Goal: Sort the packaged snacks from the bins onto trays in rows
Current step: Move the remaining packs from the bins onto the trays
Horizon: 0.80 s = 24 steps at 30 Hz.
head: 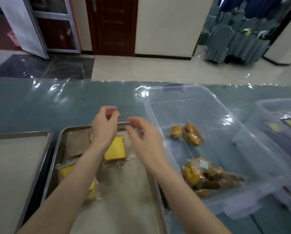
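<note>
Blue-grey table [57, 105] under crinkled clear film [40, 86], filling the lower view. Right of centre on it, a large clear bin [225, 157], part emptied: yellow-labelled bun packs [192, 134] towards its far end, a heap of brown snack packs [214, 179] at its near end. Just left of the bin, a lined steel centre tray [121, 200], hard to tell whether touching the bin wall. Past a narrow gap further left, a second steel tray [11, 162], lined alike. At the far right edge, a second clear bin [276, 107] with yellow packs inside, too blurred to name.

Above the centre tray's far rim, left hand [105, 127] and right hand [142, 134], close together but apart. Fingers loosely curled, thumbs closed on nothing; no pack visible in either, though smeared by motion. Under the left wrist, a yellow cake pack [116, 149]. Beside it, in the tray's far-left corner, a brown slice pack [78, 142]. Nearer, part hidden by the left forearm [70, 191], more yellow cake packs [66, 171].

Probably between placements, with much of the centre tray left to fill. Risks from here:
- Brushing the cake pack under the wrist and skewing the row.
- Slick wrappers sliding once set down.
- Dropping bun packs in among the cake.
- Snagging the loose film on a reach towards the bin.
</note>
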Each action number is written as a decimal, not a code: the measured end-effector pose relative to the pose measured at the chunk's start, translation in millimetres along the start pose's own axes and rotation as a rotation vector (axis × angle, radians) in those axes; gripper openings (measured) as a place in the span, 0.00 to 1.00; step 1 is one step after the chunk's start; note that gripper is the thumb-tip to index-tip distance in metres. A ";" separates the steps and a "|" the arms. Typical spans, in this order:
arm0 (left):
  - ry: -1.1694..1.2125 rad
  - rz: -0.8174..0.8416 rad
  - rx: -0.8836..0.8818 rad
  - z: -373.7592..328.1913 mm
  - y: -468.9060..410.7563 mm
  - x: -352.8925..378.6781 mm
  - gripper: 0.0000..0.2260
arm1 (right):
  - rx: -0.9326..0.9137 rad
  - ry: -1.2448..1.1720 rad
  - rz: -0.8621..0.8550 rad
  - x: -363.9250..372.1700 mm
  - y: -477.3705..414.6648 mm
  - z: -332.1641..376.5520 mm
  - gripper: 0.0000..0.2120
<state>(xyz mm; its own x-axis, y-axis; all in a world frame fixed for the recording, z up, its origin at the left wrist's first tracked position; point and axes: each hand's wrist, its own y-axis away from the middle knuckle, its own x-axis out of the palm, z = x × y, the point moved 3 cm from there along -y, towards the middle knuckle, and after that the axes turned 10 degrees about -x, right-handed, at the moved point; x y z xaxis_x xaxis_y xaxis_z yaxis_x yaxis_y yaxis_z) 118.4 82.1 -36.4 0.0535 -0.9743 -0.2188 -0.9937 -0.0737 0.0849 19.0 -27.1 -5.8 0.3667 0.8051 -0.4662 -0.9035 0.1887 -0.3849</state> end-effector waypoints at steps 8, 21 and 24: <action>-0.107 0.290 0.249 -62.8 77.8 101.1 0.04 | 0.106 0.308 0.096 -177.8 -6.9 -54.5 0.07; -0.669 0.499 0.223 -21.0 90.7 252.7 0.05 | 0.125 0.816 1.152 -165.1 2.5 -270.8 0.24; -0.734 0.452 0.238 -10.4 77.2 249.0 0.04 | 0.113 0.818 1.228 -158.8 4.7 -285.9 0.24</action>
<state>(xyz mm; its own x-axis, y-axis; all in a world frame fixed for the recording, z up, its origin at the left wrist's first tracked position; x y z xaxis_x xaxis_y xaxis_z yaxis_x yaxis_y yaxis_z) 56.0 -168.4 -74.2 -0.3437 -0.5119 -0.7873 -0.9031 0.4100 0.1277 20.0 -314.9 -161.3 -0.6366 -0.0366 -0.7703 -0.7314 -0.2881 0.6181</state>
